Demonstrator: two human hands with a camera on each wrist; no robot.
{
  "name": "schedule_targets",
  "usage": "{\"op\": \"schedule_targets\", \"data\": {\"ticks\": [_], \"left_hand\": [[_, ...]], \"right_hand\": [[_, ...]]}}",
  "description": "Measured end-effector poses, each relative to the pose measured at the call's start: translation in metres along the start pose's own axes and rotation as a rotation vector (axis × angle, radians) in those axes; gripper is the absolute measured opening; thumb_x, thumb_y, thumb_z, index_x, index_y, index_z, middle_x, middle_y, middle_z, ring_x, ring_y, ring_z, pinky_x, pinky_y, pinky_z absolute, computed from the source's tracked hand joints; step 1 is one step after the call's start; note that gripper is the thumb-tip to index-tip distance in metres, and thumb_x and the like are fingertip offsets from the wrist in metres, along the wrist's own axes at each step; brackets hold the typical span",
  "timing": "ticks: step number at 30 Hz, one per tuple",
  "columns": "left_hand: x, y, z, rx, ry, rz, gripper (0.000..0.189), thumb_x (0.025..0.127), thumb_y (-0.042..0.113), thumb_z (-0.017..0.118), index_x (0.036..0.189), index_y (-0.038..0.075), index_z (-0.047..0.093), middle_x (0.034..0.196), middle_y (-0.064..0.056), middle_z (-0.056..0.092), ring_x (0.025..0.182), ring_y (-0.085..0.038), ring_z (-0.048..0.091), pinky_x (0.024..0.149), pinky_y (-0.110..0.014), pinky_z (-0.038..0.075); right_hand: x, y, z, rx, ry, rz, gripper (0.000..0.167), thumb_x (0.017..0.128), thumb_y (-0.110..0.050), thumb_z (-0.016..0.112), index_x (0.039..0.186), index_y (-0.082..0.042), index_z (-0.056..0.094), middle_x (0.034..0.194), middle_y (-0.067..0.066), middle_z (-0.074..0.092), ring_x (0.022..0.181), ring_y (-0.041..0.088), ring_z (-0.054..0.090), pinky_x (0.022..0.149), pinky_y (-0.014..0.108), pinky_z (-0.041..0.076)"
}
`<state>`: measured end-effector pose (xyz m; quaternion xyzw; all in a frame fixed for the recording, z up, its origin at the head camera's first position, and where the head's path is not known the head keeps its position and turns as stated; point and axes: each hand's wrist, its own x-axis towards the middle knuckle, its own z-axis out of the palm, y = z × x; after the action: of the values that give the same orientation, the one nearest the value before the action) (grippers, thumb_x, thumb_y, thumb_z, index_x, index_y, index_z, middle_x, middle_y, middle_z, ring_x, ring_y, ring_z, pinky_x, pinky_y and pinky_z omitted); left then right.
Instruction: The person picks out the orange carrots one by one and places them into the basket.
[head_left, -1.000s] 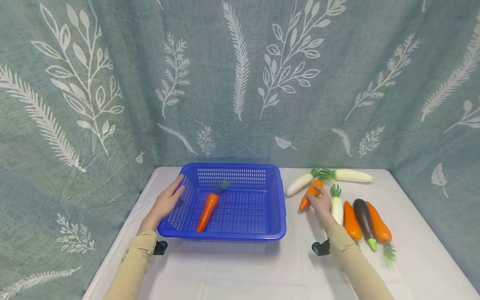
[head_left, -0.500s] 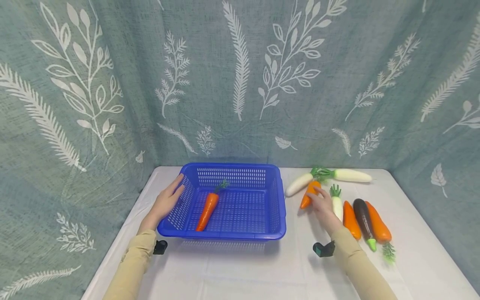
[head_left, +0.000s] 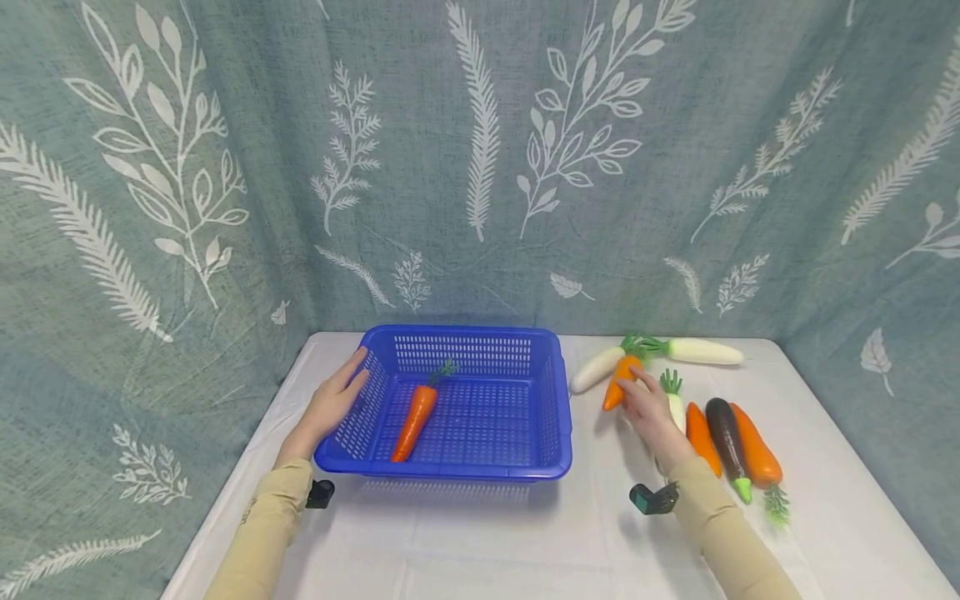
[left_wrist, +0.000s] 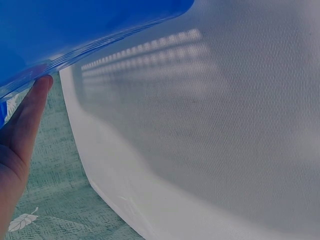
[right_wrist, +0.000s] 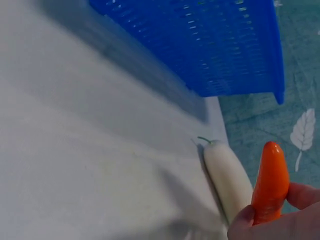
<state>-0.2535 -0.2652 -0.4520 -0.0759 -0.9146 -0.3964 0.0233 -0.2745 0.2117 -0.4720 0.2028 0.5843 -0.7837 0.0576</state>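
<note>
My right hand pinches an orange carrot between thumb and fingers. In the right wrist view the carrot points its narrow end up, beside a white radish. The hand covers part of the carrot. On the left, my left hand holds the left rim of a blue plastic basket, thumb over the edge. The left wrist view shows a finger straight up against the underside of that rim. Inside the basket lies another carrot with a green top.
Two white radishes lie at the back right, one long radish pointing right. Nearer are a third radish, a carrot, a dark eggplant and another carrot. A patterned curtain surrounds the white table.
My right hand has shifted slightly to the right, and the pinched carrot's narrow end has risen a little. The left hand and the basket have stayed in place.
</note>
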Motion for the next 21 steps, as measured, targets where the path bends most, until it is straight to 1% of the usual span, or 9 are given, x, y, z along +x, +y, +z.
{"op": "schedule_targets", "data": {"ticks": [3, 5, 7, 9, 12, 15, 19, 21], "left_hand": [[-0.001, 0.001, 0.0, 0.002, -0.002, 0.003, 0.057, 0.107, 0.029, 0.035, 0.154, 0.0, 0.02, 0.158, -0.022, 0.018, 0.144, -0.042, 0.017, 0.117, -0.055, 0.014], [-0.001, 0.001, 0.0, 0.001, -0.001, 0.005, 0.056, 0.107, 0.028, 0.036, 0.154, 0.0, 0.02, 0.158, -0.023, 0.018, 0.144, -0.043, 0.017, 0.117, -0.055, 0.015], [-0.001, 0.001, 0.0, -0.002, -0.001, 0.007, 0.056, 0.107, 0.027, 0.036, 0.154, 0.0, 0.02, 0.158, -0.023, 0.019, 0.144, -0.043, 0.017, 0.117, -0.055, 0.015], [0.0, 0.0, 0.0, -0.005, -0.001, 0.007, 0.056, 0.107, 0.027, 0.036, 0.154, 0.0, 0.02, 0.158, -0.022, 0.018, 0.144, -0.042, 0.017, 0.117, -0.055, 0.015], [0.0, -0.001, 0.001, -0.011, 0.002, 0.012, 0.056, 0.107, 0.027, 0.036, 0.154, 0.0, 0.021, 0.158, -0.022, 0.019, 0.144, -0.042, 0.017, 0.117, -0.055, 0.015], [0.001, -0.001, 0.001, -0.011, 0.003, 0.017, 0.056, 0.107, 0.026, 0.037, 0.154, -0.001, 0.021, 0.158, -0.022, 0.019, 0.144, -0.042, 0.017, 0.117, -0.055, 0.015], [0.002, -0.002, 0.001, -0.012, 0.008, 0.019, 0.055, 0.107, 0.025, 0.037, 0.154, 0.0, 0.022, 0.158, -0.022, 0.019, 0.144, -0.042, 0.018, 0.117, -0.054, 0.015], [0.003, -0.003, 0.002, -0.011, 0.009, 0.022, 0.055, 0.107, 0.026, 0.036, 0.154, 0.0, 0.022, 0.158, -0.022, 0.02, 0.144, -0.042, 0.018, 0.117, -0.055, 0.015]], "right_hand": [[-0.003, -0.005, 0.002, 0.031, -0.027, -0.006, 0.065, 0.099, -0.001, 0.046, 0.157, -0.012, 0.018, 0.16, 0.014, 0.016, 0.092, 0.003, 0.05, 0.079, 0.012, 0.047], [-0.004, -0.007, 0.004, 0.04, -0.04, -0.009, 0.065, 0.099, 0.0, 0.045, 0.157, -0.011, 0.017, 0.16, 0.015, 0.015, 0.084, 0.001, 0.051, 0.077, 0.011, 0.047], [-0.007, -0.01, 0.005, 0.045, -0.05, -0.011, 0.065, 0.1, -0.001, 0.044, 0.157, -0.011, 0.016, 0.159, 0.015, 0.016, 0.08, 0.0, 0.053, 0.076, 0.011, 0.047], [-0.009, -0.012, 0.005, 0.051, -0.051, -0.009, 0.064, 0.1, -0.001, 0.043, 0.157, -0.011, 0.017, 0.158, 0.015, 0.018, 0.081, 0.0, 0.053, 0.076, 0.011, 0.047], [-0.012, -0.015, 0.007, 0.054, -0.06, -0.008, 0.064, 0.1, -0.002, 0.043, 0.157, -0.013, 0.017, 0.158, 0.014, 0.019, 0.089, 0.001, 0.051, 0.079, 0.012, 0.047], [-0.014, -0.018, 0.008, 0.063, -0.078, -0.007, 0.064, 0.1, -0.002, 0.044, 0.157, -0.013, 0.017, 0.156, 0.013, 0.022, 0.087, 0.001, 0.053, 0.078, 0.013, 0.046], [-0.017, -0.022, 0.01, 0.08, -0.107, -0.004, 0.064, 0.101, -0.002, 0.044, 0.157, -0.013, 0.016, 0.157, 0.013, 0.019, 0.081, -0.001, 0.054, 0.076, 0.013, 0.047], [-0.019, -0.023, 0.01, 0.093, -0.124, 0.001, 0.065, 0.101, -0.002, 0.044, 0.157, -0.013, 0.015, 0.159, 0.013, 0.015, 0.085, 0.0, 0.054, 0.078, 0.014, 0.047]]}}
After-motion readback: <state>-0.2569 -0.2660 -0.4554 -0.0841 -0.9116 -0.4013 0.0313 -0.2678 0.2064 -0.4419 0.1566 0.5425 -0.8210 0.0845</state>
